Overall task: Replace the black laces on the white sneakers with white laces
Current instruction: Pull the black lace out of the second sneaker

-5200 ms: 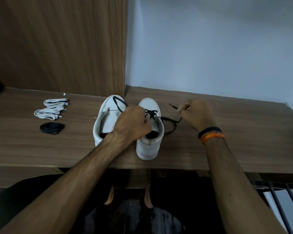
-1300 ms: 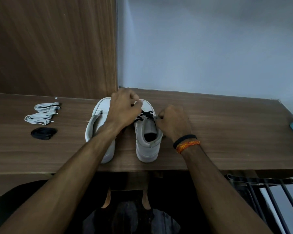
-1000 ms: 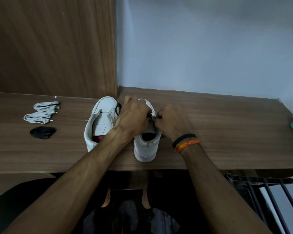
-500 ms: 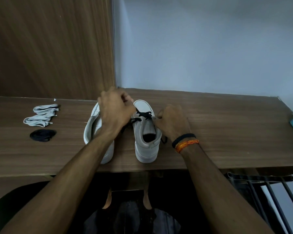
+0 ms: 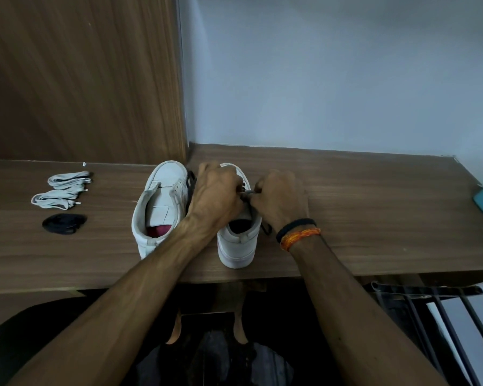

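Both hands, left hand (image 5: pixel 216 196) and right hand (image 5: pixel 276 199), pinch the black lace (image 5: pixel 266 228) on the right sneaker (image 5: pixel 239 246); beside it, left sneaker (image 5: pixel 158 207) is bare, white laces (image 5: pixel 62 189) untouched.

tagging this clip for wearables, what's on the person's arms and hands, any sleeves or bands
Both forearms are bare, with no sleeves or gloves in view. The left hand and its wrist carry nothing. The wrist of the right hand wears two bands side by side: a thin black band and an orange braided thread band. No rings can be made out.
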